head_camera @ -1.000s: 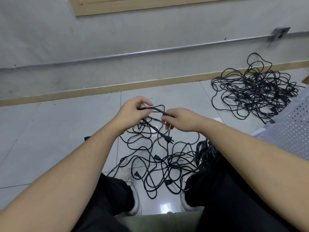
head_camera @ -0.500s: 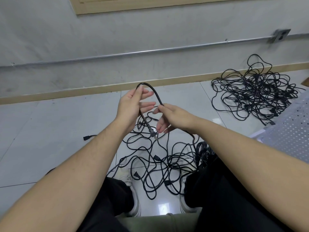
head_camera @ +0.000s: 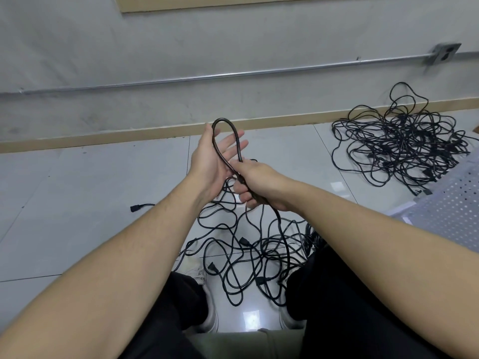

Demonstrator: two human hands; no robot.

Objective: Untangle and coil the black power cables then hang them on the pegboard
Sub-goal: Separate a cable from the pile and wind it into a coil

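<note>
A loop of black power cable (head_camera: 225,123) stands up over my left hand (head_camera: 212,156), whose fingers are spread flat with the cable lying across the palm. My right hand (head_camera: 255,183) grips both strands of that loop just below, fingers curled round them. The cable runs down from my right hand into a loose tangle of black cables (head_camera: 248,252) on the floor between my feet. A second, denser pile of black cables (head_camera: 404,149) lies on the floor at the far right. The white pegboard (head_camera: 451,216) lies flat at the right edge.
I sit above a pale tiled floor (head_camera: 77,193); my dark-trousered legs and white shoes (head_camera: 207,301) frame the tangle. A loose black plug (head_camera: 136,208) lies to the left. A grey wall with a metal conduit (head_camera: 207,76) and an outlet box (head_camera: 444,53) stands behind.
The loop has been raised higher over my left hand, whose fingers have straightened. My right hand slid down from a loose touch and now grips both strands below the loop.
</note>
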